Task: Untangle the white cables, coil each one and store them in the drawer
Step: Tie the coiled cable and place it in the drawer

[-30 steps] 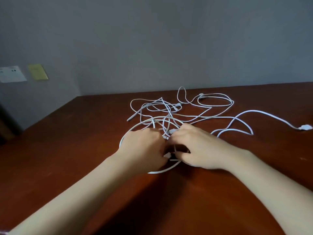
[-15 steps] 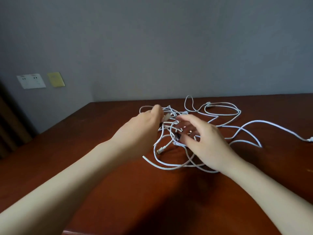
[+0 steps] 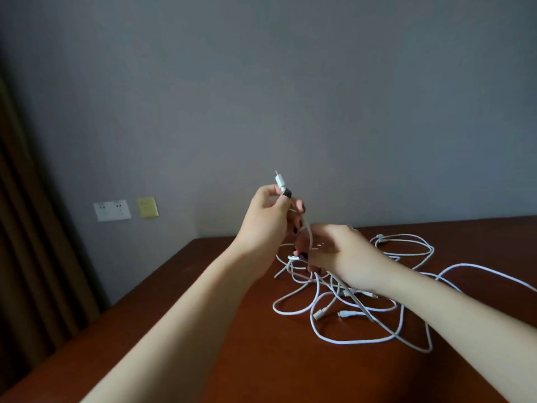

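Far left, a brown curtain (image 3: 29,228) down the frame edge. Next, on the grey wall, a white socket plate (image 3: 112,210) with a yellow plate (image 3: 147,207) just beside it. No drawer anywhere in view.

Then the left hand (image 3: 261,225), raised above the tabletop (image 3: 276,367). Grip closed in a thumb-and-forefinger pinch on a plug (image 3: 280,181) pointing upward, its lead trailing down past the fingers. Just right and lower, the right hand (image 3: 343,254), fingers curled round that same lead and perhaps a neighbouring loop, close above the heap. Number of strands in that grip impossible to tell.

Right again, the white cables (image 3: 351,314) themselves: a loose tangle lying on the tabletop, loops crossing over and under. Several free plugs near the front, and one long run trailing off toward the right edge.

On handling, as a judgement: light, thin, limp and smooth-jacketed. Likely to slip through a slack pinch and to drag neighbours along when pulled. Best taken by the stiff plug body, as here, not by the bare lead just behind it. Best followed hand over hand from that end, passing the plug back through each crossing rather than tugging. Hard pulls likely to tighten knots and strain the joint at the plug. Untangling barely begun; coiling and storing not yet started.
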Tool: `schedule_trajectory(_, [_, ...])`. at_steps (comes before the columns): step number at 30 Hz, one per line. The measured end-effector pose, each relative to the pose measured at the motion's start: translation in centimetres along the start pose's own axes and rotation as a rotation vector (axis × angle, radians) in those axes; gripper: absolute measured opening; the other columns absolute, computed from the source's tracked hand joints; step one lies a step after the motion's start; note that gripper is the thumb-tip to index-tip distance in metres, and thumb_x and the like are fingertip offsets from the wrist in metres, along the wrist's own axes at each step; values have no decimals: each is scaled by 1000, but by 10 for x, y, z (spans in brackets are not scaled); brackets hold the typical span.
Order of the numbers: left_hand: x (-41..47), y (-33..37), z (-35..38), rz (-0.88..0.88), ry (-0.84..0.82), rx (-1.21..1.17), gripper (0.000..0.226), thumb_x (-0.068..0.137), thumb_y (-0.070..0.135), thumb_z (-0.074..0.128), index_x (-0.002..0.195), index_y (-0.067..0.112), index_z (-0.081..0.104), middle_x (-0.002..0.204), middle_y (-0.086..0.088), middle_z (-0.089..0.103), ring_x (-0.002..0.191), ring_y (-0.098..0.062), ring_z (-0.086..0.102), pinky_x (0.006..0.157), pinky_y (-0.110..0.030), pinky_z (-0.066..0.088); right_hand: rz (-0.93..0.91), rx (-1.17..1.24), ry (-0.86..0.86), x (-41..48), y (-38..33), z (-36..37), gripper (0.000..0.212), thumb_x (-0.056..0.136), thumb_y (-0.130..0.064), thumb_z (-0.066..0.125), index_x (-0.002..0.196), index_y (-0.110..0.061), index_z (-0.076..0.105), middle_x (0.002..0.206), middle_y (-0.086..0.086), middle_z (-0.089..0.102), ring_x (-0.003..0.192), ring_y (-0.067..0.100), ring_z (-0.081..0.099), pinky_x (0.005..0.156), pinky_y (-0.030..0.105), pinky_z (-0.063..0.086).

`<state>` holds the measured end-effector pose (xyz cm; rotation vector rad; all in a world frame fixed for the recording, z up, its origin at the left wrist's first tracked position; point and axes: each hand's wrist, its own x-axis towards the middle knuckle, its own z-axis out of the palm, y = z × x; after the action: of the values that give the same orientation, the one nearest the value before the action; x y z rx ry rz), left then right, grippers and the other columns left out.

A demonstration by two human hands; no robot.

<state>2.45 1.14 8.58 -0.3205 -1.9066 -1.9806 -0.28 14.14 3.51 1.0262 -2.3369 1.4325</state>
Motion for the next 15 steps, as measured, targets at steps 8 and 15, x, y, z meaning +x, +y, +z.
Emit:
schedule_trajectory(8, [-25,-39,-29,94,-232,543,59,80,-6,61,129,23,48,114,4,60,91,-4,60,75,-18,52,143,-92,62,-3,-20,-15,27,83,8,58,76,-18,62,64,3,65,47,6,58,43,17,40])
schedule_trajectory(15, [-43,-75,-37,442,-191,1007,22,91,25,61,72,14,64,54,1,56,50,-17,46,53,-34,41,401,54,-6,-12,-25,-36,2,82,-6,69,82,-5,70,68,3,65,51,7,51,42,14,31])
